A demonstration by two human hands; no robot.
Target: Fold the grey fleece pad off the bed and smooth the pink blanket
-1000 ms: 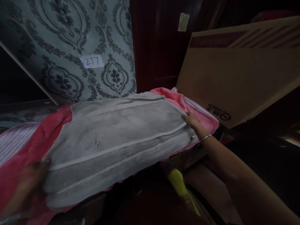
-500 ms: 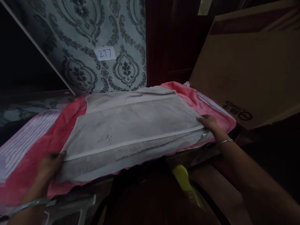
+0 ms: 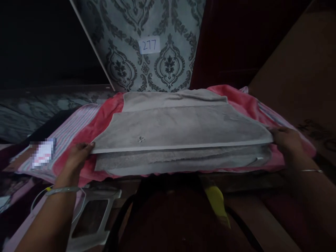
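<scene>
A grey towel [image 3: 178, 126] with pale hems and a small dark motif lies folded in layers over a pink-red striped cloth [image 3: 105, 122]. My left hand [image 3: 78, 154] pinches the near left corner of its upper layer. At the near right corner, my right hand [image 3: 286, 140] grips the same layer between thumb and fingers. The pale front hem is stretched nearly straight between both hands, a little above the lower layer. Some fingertips are hidden by the cloth and dim light.
Behind stands a patterned wall [image 3: 170, 66] bearing a paper label [image 3: 149, 44] reading 277. A large cardboard box [image 3: 309, 70] leans at the right. A pale plastic stool [image 3: 107, 210] is below left, and a yellow strip [image 3: 216, 201] hangs near my lap.
The view has shifted left. Both hands have drawn the towel's upper layer taut and slightly up, and its front hem now stands off the layer below.
</scene>
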